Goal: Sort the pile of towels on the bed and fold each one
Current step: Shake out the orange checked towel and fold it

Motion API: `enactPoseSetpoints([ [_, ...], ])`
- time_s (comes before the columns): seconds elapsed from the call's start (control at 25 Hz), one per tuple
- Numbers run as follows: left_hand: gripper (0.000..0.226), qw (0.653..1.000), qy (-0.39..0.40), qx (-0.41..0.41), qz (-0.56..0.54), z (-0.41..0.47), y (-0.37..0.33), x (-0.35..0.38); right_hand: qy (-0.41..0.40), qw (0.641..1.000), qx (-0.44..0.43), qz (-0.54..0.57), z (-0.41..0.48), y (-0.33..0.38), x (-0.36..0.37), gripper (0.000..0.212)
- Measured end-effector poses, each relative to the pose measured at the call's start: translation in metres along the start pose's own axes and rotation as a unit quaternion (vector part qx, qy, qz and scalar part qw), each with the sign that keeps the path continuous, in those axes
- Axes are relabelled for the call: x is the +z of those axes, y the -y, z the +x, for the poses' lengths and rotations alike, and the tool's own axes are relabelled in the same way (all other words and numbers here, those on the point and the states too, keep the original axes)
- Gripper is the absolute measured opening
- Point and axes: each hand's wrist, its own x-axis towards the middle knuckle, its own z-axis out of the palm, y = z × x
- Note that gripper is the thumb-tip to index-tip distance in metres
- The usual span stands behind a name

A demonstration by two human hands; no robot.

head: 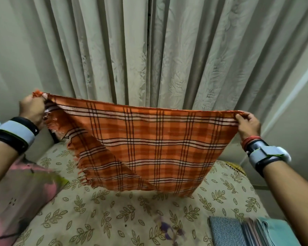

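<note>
Pale patterned curtains hang behind a bed covered in a cream sheet printed with leaves. We hold an orange checked towel up in the air above the bed, stretched wide, its fringed lower edge hanging clear of the sheet. Our left hand is clenched on the top left corner; our right hand pinches the top right corner. Folded towels sit stacked at the bed's near right edge.

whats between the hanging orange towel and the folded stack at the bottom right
In the head view, only bare leaf-print bedsheet lies between the orange towel and the folded stack.
</note>
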Motion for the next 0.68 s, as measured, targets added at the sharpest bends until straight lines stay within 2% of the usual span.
enactPoseSetpoints([
  [0.08, 0.015, 0.999, 0.019, 0.026, 0.024, 0.004, -0.004, -0.004, 0.030, 0.999, -0.005, -0.040, 0.003, 0.005, 0.000, 0.016],
  [0.16, 0.011, 1.000, -0.003, 0.019, -0.002, 0.011, -0.008, -0.003, 0.007, 0.999, -0.012, -0.034, 0.009, 0.013, 0.003, 0.014],
  [0.2, 0.019, 0.999, -0.037, 0.012, 0.004, 0.013, -0.009, -0.001, 0.001, 0.999, -0.022, -0.042, 0.012, 0.016, 0.006, 0.009],
  [0.24, 0.023, 0.998, -0.042, 0.017, 0.049, 0.014, -0.012, -0.003, 0.002, 0.998, -0.026, -0.054, 0.014, 0.017, 0.008, 0.015],
  [0.32, 0.025, 0.997, -0.034, 0.024, 0.060, 0.007, -0.019, -0.001, -0.014, 0.998, -0.026, -0.053, 0.016, 0.020, 0.010, 0.025],
  [0.4, 0.032, 0.997, -0.051, 0.016, 0.059, 0.009, -0.014, 0.000, -0.034, 0.997, -0.042, -0.064, 0.021, 0.020, 0.012, 0.025],
  [0.48, 0.027, 0.995, -0.035, 0.021, 0.091, 0.019, -0.007, -0.004, -0.005, 0.996, -0.019, -0.093, 0.020, 0.017, 0.012, 0.025],
  [0.6, 0.042, 0.995, -0.053, 0.012, 0.085, 0.014, -0.008, -0.005, -0.028, 0.992, -0.035, -0.117, 0.017, 0.016, 0.011, 0.022],
  [0.68, 0.050, 0.993, -0.049, 0.021, 0.108, 0.043, 0.010, -0.015, -0.027, 0.989, -0.043, -0.139, 0.013, 0.014, 0.011, 0.023],
])
